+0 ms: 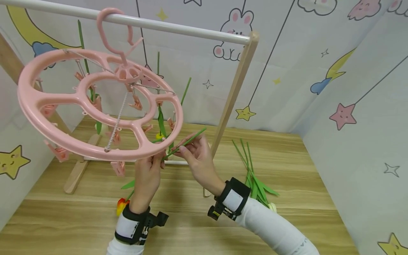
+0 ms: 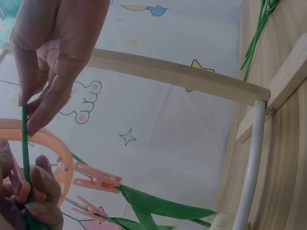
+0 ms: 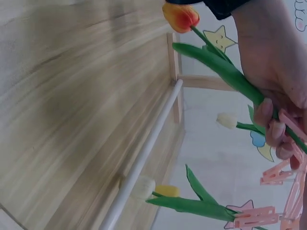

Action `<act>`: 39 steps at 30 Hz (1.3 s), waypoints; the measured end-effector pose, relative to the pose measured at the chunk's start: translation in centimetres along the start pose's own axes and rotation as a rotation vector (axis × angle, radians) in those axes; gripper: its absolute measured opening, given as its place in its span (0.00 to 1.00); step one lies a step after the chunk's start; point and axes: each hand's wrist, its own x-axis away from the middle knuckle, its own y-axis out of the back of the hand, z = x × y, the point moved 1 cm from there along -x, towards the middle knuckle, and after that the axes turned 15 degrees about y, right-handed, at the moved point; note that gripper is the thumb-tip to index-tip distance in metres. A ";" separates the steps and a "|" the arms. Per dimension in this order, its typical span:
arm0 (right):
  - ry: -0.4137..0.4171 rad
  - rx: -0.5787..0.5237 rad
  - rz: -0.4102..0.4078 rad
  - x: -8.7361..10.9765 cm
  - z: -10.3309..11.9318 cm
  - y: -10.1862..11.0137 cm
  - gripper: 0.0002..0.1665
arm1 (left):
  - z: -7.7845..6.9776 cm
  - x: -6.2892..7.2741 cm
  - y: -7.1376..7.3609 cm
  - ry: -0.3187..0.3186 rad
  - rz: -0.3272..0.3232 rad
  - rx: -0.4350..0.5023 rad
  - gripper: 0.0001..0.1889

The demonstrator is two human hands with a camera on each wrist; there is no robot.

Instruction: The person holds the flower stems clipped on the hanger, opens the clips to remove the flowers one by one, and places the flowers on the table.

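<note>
An orange-red artificial tulip (image 3: 181, 17) hangs bloom-down below my left hand (image 1: 147, 180). The left fingers grip its green stem together with a pink clothespin (image 2: 19, 181), as the left wrist view shows. My right hand (image 1: 201, 161) pinches the upper stem (image 2: 25, 136) between thumb and fingertips. Both hands are at the near right rim of a round pink hanger (image 1: 95, 153). Other clothespins (image 3: 256, 216) on the hanger hold tulips upside down, among them white blooms (image 3: 226, 120) and a yellow one (image 3: 168, 190). The hanger hides some of the left fingertips in the head view.
The hanger hooks over a white rail (image 1: 191, 29) on a wooden frame (image 1: 234, 94). Several loose tulips (image 1: 255, 180) lie on the wooden table (image 1: 302, 226) to the right. A white lower bar (image 3: 144, 148) runs near the tabletop. Patterned fabric (image 1: 280, 106) stands behind.
</note>
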 end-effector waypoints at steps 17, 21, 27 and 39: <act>0.093 0.053 0.045 0.1 -0.1 -0.8 0.15 | -0.3 -0.9 0.3 -0.067 -0.004 0.028 0.09; 0.081 0.060 0.052 0.1 0.0 -0.7 0.13 | -0.4 -1.0 0.4 -0.050 -0.012 -0.001 0.10; 0.075 0.076 0.063 0.2 0.0 -0.7 0.12 | -0.6 -1.0 0.3 -0.058 -0.012 0.094 0.10; 0.125 0.118 0.061 -0.3 0.8 0.8 0.16 | -0.3 -0.6 1.0 0.040 0.001 0.238 0.08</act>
